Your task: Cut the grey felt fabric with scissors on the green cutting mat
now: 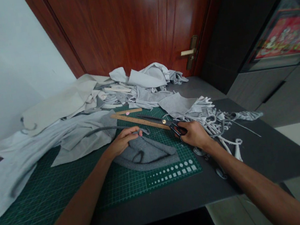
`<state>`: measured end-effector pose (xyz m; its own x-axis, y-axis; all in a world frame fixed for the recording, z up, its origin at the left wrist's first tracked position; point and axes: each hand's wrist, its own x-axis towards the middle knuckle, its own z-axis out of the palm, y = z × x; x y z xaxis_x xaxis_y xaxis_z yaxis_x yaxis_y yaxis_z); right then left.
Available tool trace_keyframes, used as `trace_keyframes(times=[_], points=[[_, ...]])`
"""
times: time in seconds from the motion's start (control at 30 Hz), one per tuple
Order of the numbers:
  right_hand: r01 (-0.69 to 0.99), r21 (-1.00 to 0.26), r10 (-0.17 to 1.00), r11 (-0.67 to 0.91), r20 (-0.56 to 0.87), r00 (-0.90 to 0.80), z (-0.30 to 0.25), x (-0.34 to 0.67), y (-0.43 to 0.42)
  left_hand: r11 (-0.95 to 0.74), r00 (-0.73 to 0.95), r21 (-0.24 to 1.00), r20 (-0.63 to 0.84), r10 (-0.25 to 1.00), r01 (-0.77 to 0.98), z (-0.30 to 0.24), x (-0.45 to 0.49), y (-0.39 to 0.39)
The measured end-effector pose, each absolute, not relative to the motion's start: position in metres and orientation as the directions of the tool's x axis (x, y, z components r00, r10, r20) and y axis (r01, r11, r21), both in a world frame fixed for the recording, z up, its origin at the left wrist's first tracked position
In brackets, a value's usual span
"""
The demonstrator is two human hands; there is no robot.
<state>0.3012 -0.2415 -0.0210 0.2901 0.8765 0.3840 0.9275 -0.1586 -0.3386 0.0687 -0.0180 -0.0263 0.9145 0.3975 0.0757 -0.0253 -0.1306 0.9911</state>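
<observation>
My left hand (pixel 127 136) pinches a narrow dark grey fabric strip (pixel 104 128), whose tail trails left over the paler cloth. Just below it, a folded dark grey cloth (pixel 150 153) lies on the green cutting mat (pixel 127 189). In my right hand (pixel 194 134) are black-handled scissors (pixel 164 121), the fingers wrapped round the handles. Their dark blades point left, over a wooden ruler (pixel 137 120), apart from the strip. Whether the blades are fully closed is hard to make out.
Light grey cloth (pixel 70 130) spreads across the left side. Scraps and strips (pixel 203 114) heap up at the back and right. A second pair of scissors (pixel 221 173) lies partly under my right forearm. A wooden door (pixel 131 25) stands behind the table (pixel 260 156).
</observation>
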Motion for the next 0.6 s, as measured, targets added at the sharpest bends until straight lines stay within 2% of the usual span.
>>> trace_keyframes(times=[0.1, 0.2, 0.37, 0.6], points=[[0.921, -0.371, 0.890, -0.116, 0.373, 0.262, -0.022, 0.306, -0.242, -0.315, 0.935, 0.949, 0.139, 0.326, -0.031, -0.020, 0.065, -0.013], [0.929, -0.356, 0.899, -0.102, 0.367, 0.240, -0.023, 0.312, -0.243, -0.408, 0.934, 0.913, 0.135, 0.331, 0.013, -0.014, 0.063, -0.011], [0.939, -0.329, 0.909, -0.097, 0.354, 0.218, -0.023, 0.315, -0.245, -0.462, 0.895, 0.886, 0.171, 0.412, 0.043, -0.016, 0.064, -0.010], [0.938, -0.346, 0.936, -0.040, 0.315, 0.156, -0.020, 0.314, -0.246, -0.496, 0.866, 0.868, 0.257, 0.429, -0.012, -0.025, 0.069, -0.008]])
